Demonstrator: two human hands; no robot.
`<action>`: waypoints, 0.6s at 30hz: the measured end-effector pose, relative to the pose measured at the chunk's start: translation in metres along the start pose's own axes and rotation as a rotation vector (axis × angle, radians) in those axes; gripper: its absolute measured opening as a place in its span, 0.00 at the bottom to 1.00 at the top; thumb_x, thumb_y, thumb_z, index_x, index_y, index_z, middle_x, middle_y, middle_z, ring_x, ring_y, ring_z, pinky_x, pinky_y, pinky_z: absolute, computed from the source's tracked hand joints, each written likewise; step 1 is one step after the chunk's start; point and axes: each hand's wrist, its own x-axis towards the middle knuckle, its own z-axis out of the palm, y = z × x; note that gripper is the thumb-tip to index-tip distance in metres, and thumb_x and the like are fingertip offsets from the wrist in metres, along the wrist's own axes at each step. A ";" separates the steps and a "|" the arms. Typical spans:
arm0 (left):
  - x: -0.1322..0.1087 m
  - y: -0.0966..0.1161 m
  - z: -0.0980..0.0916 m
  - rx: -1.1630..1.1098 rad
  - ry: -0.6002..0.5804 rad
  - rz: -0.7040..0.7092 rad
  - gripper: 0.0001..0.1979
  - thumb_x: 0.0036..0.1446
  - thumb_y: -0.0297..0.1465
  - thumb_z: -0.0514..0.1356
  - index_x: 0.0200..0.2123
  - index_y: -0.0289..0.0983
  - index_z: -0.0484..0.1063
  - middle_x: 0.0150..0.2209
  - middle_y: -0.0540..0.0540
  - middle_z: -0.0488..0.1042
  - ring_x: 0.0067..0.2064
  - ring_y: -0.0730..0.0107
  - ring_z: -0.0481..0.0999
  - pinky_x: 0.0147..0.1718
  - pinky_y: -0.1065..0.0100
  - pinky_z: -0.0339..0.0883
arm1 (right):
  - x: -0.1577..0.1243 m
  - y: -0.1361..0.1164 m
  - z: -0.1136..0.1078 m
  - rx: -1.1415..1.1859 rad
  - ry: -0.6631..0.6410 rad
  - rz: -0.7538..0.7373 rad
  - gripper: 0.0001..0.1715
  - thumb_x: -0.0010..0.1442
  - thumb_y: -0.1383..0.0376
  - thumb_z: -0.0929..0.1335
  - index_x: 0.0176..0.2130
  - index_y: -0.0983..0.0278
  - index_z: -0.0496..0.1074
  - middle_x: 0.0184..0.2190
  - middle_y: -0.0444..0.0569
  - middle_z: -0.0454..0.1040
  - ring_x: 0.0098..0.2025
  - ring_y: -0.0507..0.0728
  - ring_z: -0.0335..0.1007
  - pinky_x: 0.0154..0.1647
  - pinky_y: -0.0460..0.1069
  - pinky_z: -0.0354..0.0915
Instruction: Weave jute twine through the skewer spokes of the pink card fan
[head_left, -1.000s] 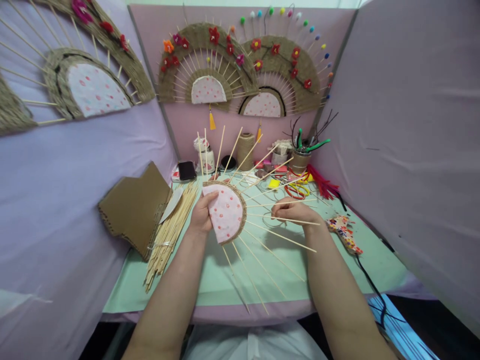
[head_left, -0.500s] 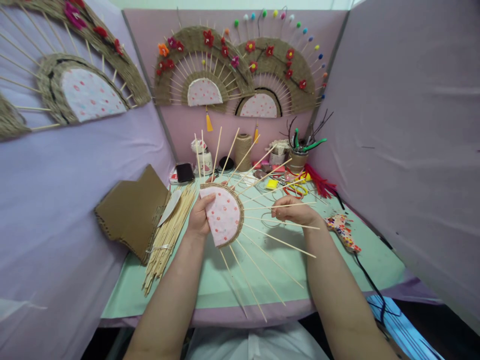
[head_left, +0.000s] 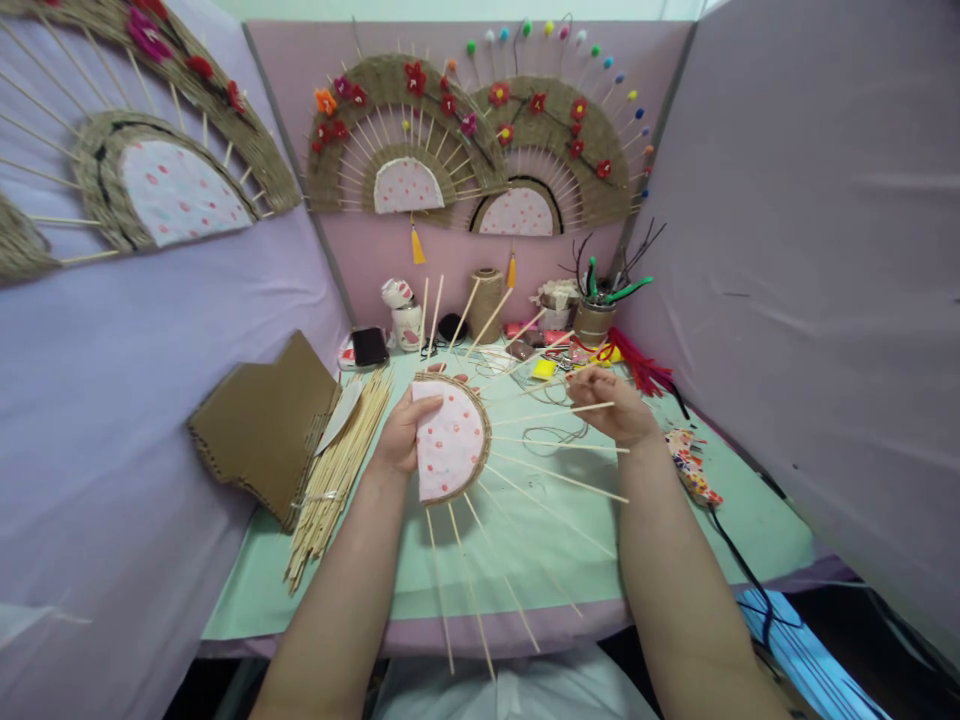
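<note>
My left hand [head_left: 405, 425] grips the flat edge of a half-round fan [head_left: 452, 440], its thumb on the face and fingers behind. White cloth with red dots covers the fan's centre, bordered by rows of brown twine. Thin bamboo sticks [head_left: 559, 478] spread outward from that border. To the right, my right hand [head_left: 611, 400] is closed in a pinch on thin twine among the stick ends; the twine is barely visible at the fingertips. A loose loop of twine [head_left: 555, 436] shows below that hand, behind the sticks.
Left lie a bundle of bamboo sticks [head_left: 337, 480] and brown cardboard [head_left: 262, 425]. At the back stand a twine spool [head_left: 487, 308] and a pot with green-handled pliers [head_left: 596, 318]. A patterned glue gun [head_left: 694, 468] with a black cord lies right. Finished fans [head_left: 405, 90] hang behind.
The fan has turned slightly clockwise and shifted a little right. My right hand has moved up and right, away from the fan's rim, and the twine loop has shifted with it.
</note>
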 end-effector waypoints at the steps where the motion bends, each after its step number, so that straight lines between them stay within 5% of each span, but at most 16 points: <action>1: 0.000 -0.001 0.000 0.013 -0.012 -0.018 0.28 0.45 0.22 0.61 0.52 0.38 0.63 0.45 0.42 0.76 0.44 0.58 0.77 0.43 0.57 0.70 | 0.001 -0.003 0.000 0.031 0.052 -0.043 0.15 0.45 0.58 0.74 0.31 0.61 0.70 0.19 0.39 0.59 0.19 0.46 0.47 0.16 0.42 0.47; 7: 0.004 -0.003 -0.004 0.062 0.031 -0.106 0.27 0.45 0.22 0.62 0.50 0.37 0.65 0.45 0.41 0.76 0.43 0.57 0.77 0.41 0.57 0.71 | 0.004 -0.009 0.000 0.107 0.215 -0.176 0.10 0.48 0.60 0.72 0.33 0.58 0.71 0.26 0.40 0.65 0.18 0.44 0.39 0.12 0.39 0.42; 11: 0.006 0.000 -0.005 0.013 0.106 -0.083 0.26 0.46 0.20 0.60 0.51 0.35 0.64 0.42 0.42 0.77 0.38 0.61 0.78 0.39 0.60 0.72 | 0.004 -0.009 -0.001 0.038 0.208 -0.162 0.11 0.50 0.56 0.71 0.29 0.60 0.70 0.19 0.38 0.56 0.17 0.45 0.35 0.12 0.40 0.41; 15: 0.009 0.003 -0.007 -0.066 0.179 -0.097 0.24 0.49 0.21 0.57 0.53 0.32 0.64 0.36 0.41 0.78 0.35 0.63 0.79 0.38 0.61 0.72 | 0.006 -0.002 0.000 -0.110 0.245 -0.053 0.14 0.47 0.55 0.72 0.29 0.61 0.70 0.15 0.35 0.46 0.16 0.45 0.36 0.14 0.42 0.38; 18: 0.011 0.003 -0.009 -0.125 0.249 -0.009 0.24 0.50 0.22 0.57 0.53 0.33 0.65 0.36 0.42 0.79 0.36 0.62 0.79 0.41 0.60 0.72 | 0.009 0.008 0.007 -0.358 0.215 0.147 0.17 0.43 0.56 0.74 0.32 0.63 0.73 0.15 0.35 0.52 0.16 0.44 0.39 0.15 0.43 0.38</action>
